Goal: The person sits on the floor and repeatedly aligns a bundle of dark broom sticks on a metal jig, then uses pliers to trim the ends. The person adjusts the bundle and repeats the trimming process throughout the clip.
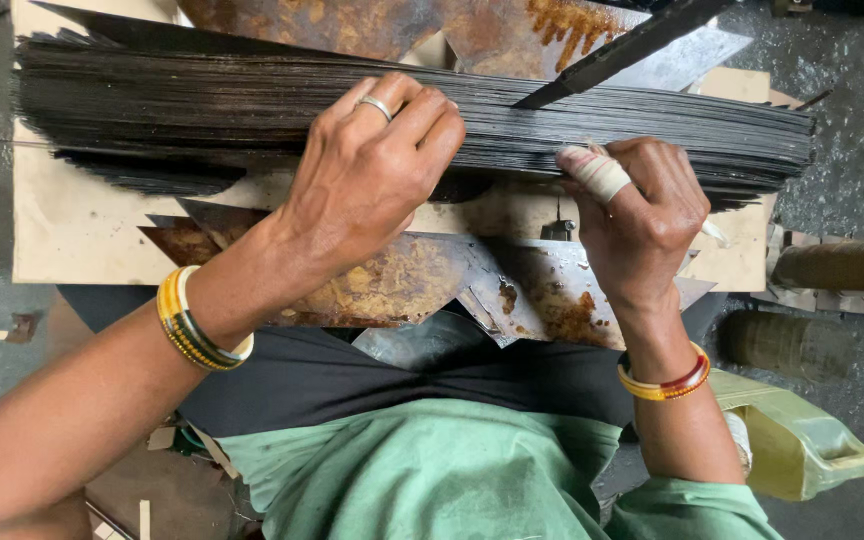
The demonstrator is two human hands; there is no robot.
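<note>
Both hands' fingertips hide behind stacked metal sheets (pixel 252 105).

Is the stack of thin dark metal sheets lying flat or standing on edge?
Lying flat: the stack of thin dark metal sheets rests on the board, layered edges facing the camera.

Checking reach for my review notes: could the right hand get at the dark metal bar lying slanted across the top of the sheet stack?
Probably yes. The right hand rests on the sheet stack just below the dark bar, with nothing between them.
</note>
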